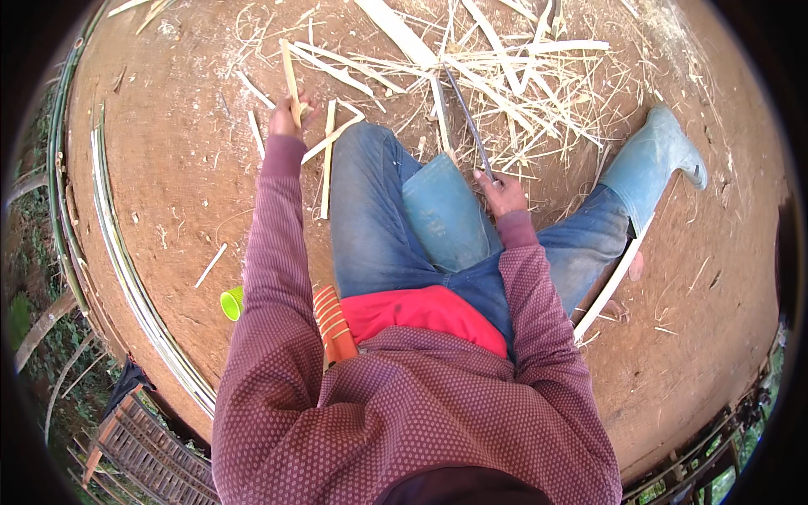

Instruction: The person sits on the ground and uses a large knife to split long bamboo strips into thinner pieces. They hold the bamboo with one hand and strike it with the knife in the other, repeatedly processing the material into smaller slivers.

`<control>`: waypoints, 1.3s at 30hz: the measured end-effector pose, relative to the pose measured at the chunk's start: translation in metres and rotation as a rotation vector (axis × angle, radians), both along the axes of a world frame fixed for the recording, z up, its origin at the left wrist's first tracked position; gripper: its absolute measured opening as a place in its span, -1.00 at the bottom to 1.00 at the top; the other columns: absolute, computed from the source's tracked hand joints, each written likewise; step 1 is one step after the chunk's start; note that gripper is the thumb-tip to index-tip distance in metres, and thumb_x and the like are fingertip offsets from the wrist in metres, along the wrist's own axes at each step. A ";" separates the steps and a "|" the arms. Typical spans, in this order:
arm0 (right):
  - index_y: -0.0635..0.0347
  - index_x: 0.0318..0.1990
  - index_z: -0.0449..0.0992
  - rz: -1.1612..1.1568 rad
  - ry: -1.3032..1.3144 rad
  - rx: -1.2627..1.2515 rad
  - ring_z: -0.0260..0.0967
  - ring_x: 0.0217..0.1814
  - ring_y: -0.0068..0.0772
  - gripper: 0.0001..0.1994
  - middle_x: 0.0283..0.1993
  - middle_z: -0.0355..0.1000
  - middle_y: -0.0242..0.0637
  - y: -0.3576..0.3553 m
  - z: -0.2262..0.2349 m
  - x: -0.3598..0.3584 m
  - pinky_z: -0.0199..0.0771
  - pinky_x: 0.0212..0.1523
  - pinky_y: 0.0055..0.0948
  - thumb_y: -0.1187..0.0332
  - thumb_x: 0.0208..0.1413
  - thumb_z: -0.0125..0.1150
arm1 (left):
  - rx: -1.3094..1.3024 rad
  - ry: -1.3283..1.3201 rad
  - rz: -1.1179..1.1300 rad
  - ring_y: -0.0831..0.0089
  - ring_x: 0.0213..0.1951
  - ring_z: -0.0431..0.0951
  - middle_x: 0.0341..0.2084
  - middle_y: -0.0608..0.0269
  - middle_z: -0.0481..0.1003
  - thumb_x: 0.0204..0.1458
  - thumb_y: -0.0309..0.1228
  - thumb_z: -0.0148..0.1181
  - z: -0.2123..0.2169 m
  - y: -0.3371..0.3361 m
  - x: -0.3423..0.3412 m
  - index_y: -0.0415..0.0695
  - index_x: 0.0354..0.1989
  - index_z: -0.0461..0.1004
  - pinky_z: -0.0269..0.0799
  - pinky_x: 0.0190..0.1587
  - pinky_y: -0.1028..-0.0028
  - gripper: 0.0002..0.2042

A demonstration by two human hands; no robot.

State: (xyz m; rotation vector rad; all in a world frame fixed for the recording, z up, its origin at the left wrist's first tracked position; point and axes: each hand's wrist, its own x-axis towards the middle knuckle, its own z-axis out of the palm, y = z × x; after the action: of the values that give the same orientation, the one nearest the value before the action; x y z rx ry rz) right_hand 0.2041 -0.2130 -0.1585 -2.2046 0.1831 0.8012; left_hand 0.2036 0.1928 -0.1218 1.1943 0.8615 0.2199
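My left hand (290, 115) is closed around a pale split bamboo strip (290, 71), which points up and away from me beyond my left knee. In my right hand (503, 195) is a long, narrow-bladed knife (468, 116). Its dark blade slants up and to the left, toward the scattered strips, while my fingers hide the handle. A blue rubber piece (446, 210), shaped like a boot shaft, lies over my lap just left of the right hand. Several cut bamboo strips (327, 168) lie on the ground beside my left knee.
Bamboo strips and shavings (522, 93) litter the dirt ground ahead. A blue boot (656, 164) is on my outstretched right leg. Long split poles (126, 261) and a green cup (232, 303) lie at left. An orange banded sheath (334, 324) is at my waist.
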 end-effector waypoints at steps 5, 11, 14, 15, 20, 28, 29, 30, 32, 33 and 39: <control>0.24 -0.16 0.53 -0.097 -0.202 0.254 0.40 -0.41 -0.36 -0.55 -0.42 0.47 -0.14 -0.004 -0.004 -0.008 0.38 -0.35 -0.40 0.05 -0.10 0.25 | -0.042 -0.096 0.005 0.39 -0.35 0.48 -0.54 0.23 0.38 0.19 -0.32 -0.43 0.086 -0.063 -0.051 -0.28 -0.09 0.28 0.51 -0.23 0.40 -0.64; 0.23 -0.11 0.51 -0.156 -0.592 0.604 0.33 -0.35 -0.61 -0.71 -0.33 0.49 -0.22 -0.019 0.033 -0.016 0.35 -0.31 -0.57 0.40 -0.05 0.18 | 0.047 -0.584 -0.117 0.44 -0.36 0.52 -0.41 0.16 0.49 0.19 -0.28 -0.12 0.118 -0.114 -0.096 -0.24 -0.10 0.34 0.49 -0.29 0.49 -0.72; 0.23 -0.10 0.50 -0.223 -0.554 0.624 0.20 -0.55 -0.72 -0.70 -0.32 0.49 -0.28 -0.033 0.037 -0.030 0.24 -0.54 -0.63 0.48 -0.07 0.14 | 0.115 -0.623 -0.177 0.36 -0.18 0.49 -0.21 0.04 0.47 0.14 -0.36 -0.05 0.134 -0.136 -0.098 -0.23 0.03 0.21 0.44 -0.12 0.41 -0.68; 0.23 -0.10 0.50 -0.251 -0.522 0.626 0.17 -0.59 -0.74 -0.69 -0.32 0.49 -0.30 -0.036 0.040 -0.032 0.21 -0.58 -0.64 0.48 -0.08 0.14 | 0.177 -0.613 -0.209 0.33 -0.12 0.47 -0.17 0.02 0.45 0.13 -0.38 -0.04 0.140 -0.142 -0.094 -0.23 0.05 0.16 0.42 -0.05 0.37 -0.66; 0.21 -0.11 0.51 -0.220 -0.671 0.588 0.23 -0.55 -0.70 -0.68 -0.37 0.50 -0.29 -0.041 0.049 -0.036 0.28 -0.51 -0.62 0.43 -0.11 0.15 | 0.118 -0.678 -0.246 0.30 0.01 0.40 -0.15 0.05 0.45 0.06 -0.49 0.04 0.126 -0.158 -0.056 -0.20 -0.05 0.23 0.26 0.16 0.30 -0.72; 0.31 -0.12 0.49 -0.235 -0.700 0.575 0.44 -0.30 -0.55 -0.67 -0.31 0.52 -0.16 -0.042 0.063 -0.051 0.41 -0.26 -0.56 0.41 -0.10 0.20 | 0.131 -0.552 -0.359 0.38 0.00 0.42 -0.15 0.14 0.48 0.11 -0.42 0.02 0.095 -0.213 0.003 -0.17 -0.07 0.38 0.28 0.12 0.43 -0.77; 0.32 -0.12 0.49 -0.239 -0.700 0.584 0.44 -0.30 -0.54 -0.67 -0.32 0.52 -0.15 -0.043 0.064 -0.053 0.41 -0.26 -0.56 0.41 -0.11 0.20 | 0.152 -0.527 -0.391 0.38 0.00 0.42 -0.15 0.15 0.48 0.11 -0.42 0.02 0.091 -0.220 0.010 -0.16 -0.07 0.38 0.28 0.12 0.44 -0.77; 0.32 -0.12 0.49 -0.243 -0.699 0.594 0.45 -0.30 -0.53 -0.66 -0.32 0.52 -0.14 -0.043 0.070 -0.055 0.41 -0.27 -0.55 0.41 -0.11 0.20 | 0.132 -0.544 -0.423 0.40 0.00 0.42 -0.16 0.17 0.49 0.11 -0.42 0.03 0.085 -0.227 0.015 -0.17 -0.06 0.39 0.27 0.11 0.46 -0.76; 0.33 -0.12 0.49 -0.246 -0.702 0.596 0.45 -0.31 -0.50 -0.66 -0.33 0.52 -0.12 -0.043 0.072 -0.055 0.41 -0.27 -0.55 0.40 -0.11 0.21 | 0.157 -0.510 -0.472 0.43 -0.02 0.43 -0.16 0.18 0.50 0.09 -0.45 0.04 0.073 -0.240 0.022 -0.18 -0.11 0.43 0.28 0.08 0.50 -0.80; 0.34 -0.12 0.49 -0.250 -0.706 0.586 0.46 -0.31 -0.48 -0.65 -0.33 0.51 -0.11 -0.045 0.071 -0.055 0.42 -0.28 -0.55 0.40 -0.11 0.21 | 0.167 -0.491 -0.501 0.45 -0.03 0.44 -0.17 0.19 0.50 0.08 -0.46 0.04 0.066 -0.246 0.025 -0.18 -0.14 0.45 0.29 0.06 0.52 -0.81; 0.17 -0.16 0.53 -0.108 -0.698 0.388 0.46 -0.42 -0.24 -0.72 -0.40 0.48 -0.06 -0.041 0.094 -0.056 0.43 -0.35 -0.36 0.29 -0.02 0.10 | 0.775 -0.341 -0.688 0.36 -0.25 0.50 -0.36 0.10 0.50 -0.02 -0.43 0.16 0.027 -0.248 0.022 -0.27 -0.24 0.49 0.38 -0.18 0.42 -0.79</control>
State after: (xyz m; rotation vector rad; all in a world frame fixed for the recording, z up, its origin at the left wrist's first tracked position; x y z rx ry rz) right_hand 0.1479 -0.2545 -0.0640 -1.9496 -0.1849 -0.0268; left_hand 0.2257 -0.0551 -0.0946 2.0286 0.0032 0.1854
